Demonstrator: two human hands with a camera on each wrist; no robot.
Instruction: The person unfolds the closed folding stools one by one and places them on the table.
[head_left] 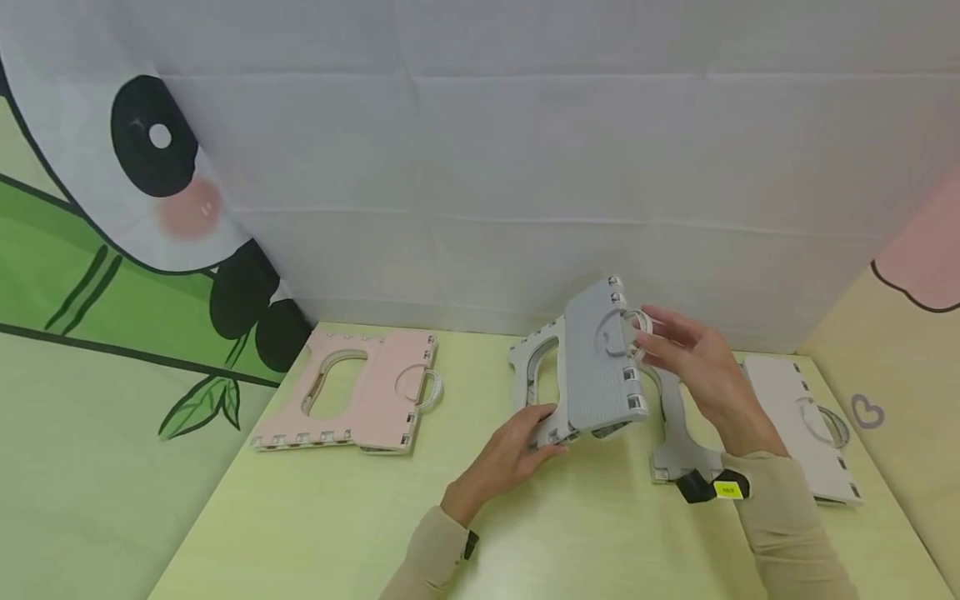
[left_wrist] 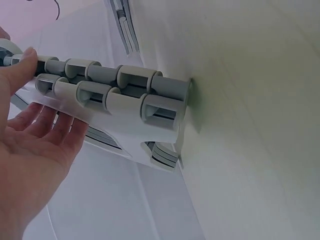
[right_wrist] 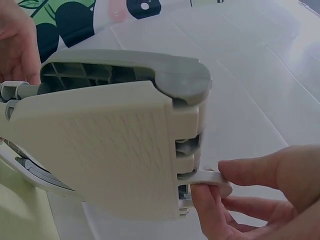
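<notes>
A grey-and-white folding step stool (head_left: 600, 358), folded flat, is held tilted above the table between both hands. My left hand (head_left: 510, 454) grips its near lower edge. In the left wrist view the left thumb lies over the hinge side of the stool (left_wrist: 125, 107), the fingers under its white panel. With thumb and fingers my right hand (head_left: 701, 375) pinches the white carry handle (head_left: 639, 333) on the stool's right edge. The right wrist view shows this handle (right_wrist: 202, 177) between the right thumb and fingers (right_wrist: 255, 167), beside the stool's pale panel (right_wrist: 100, 155).
A pink folded stool (head_left: 378, 392) lies on the left of the pale yellow-green table (head_left: 315, 517). On the right, partly behind my right arm, lie a grey one (head_left: 678, 433) and a white one (head_left: 783, 408). A pale cloth backdrop (head_left: 487, 167) rises behind the table.
</notes>
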